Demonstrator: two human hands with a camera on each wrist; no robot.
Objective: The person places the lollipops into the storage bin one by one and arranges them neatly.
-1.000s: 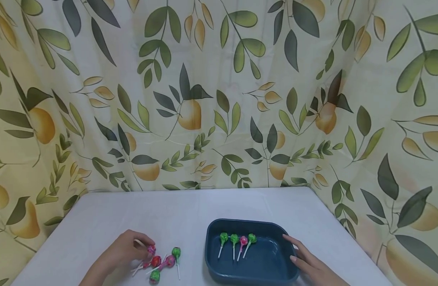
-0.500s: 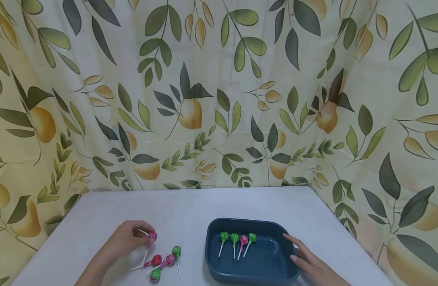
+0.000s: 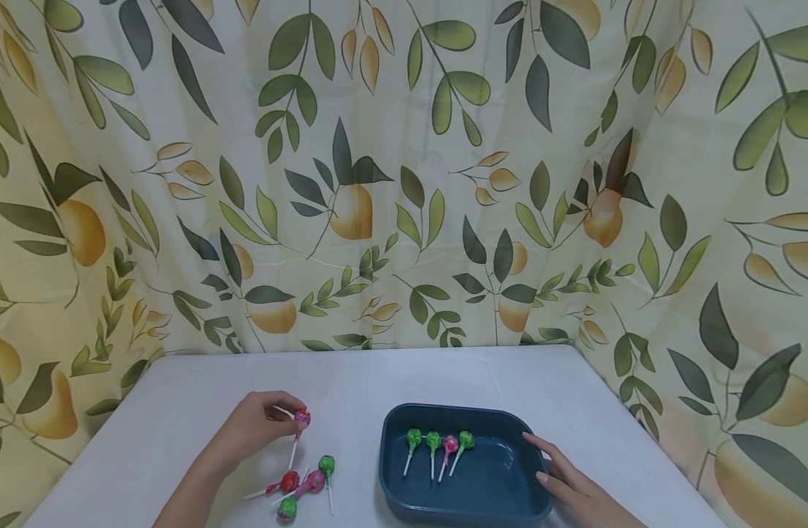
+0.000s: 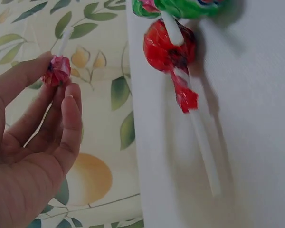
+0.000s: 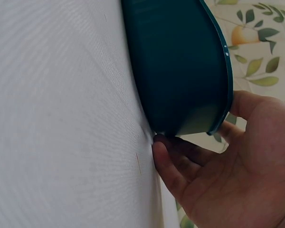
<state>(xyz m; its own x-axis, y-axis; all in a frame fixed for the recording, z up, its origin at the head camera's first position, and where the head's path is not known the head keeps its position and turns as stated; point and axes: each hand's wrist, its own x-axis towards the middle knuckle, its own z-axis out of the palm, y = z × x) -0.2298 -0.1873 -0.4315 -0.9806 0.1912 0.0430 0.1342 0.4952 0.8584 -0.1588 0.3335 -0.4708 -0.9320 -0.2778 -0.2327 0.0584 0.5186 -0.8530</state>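
Note:
My left hand (image 3: 252,429) pinches the head of a pink-purple lollipop (image 3: 302,418) between thumb and fingers, its white stick hanging down above the table. Below it lie a red lollipop (image 3: 289,481), a pink one (image 3: 314,481) and two green ones, one (image 3: 326,464) at the right and one (image 3: 287,509) nearest me. In the left wrist view the red lollipop (image 4: 170,47) shows close up. My right hand (image 3: 578,488) holds the right end of a dark blue tray (image 3: 490,484), fingertips over its rim; the right wrist view shows other fingers (image 5: 168,164) low against its outer wall.
Inside the tray, towards its left, several lollipops lie in a row: green, green, pink (image 3: 449,444) and green. A white cloth (image 3: 351,381) covers the table. Behind hangs a curtain (image 3: 391,286) printed with leaves and fruit.
My left hand has lifted the pink-purple lollipop off the group and carried it up and to the right. The right hand and the tray have stayed in place.

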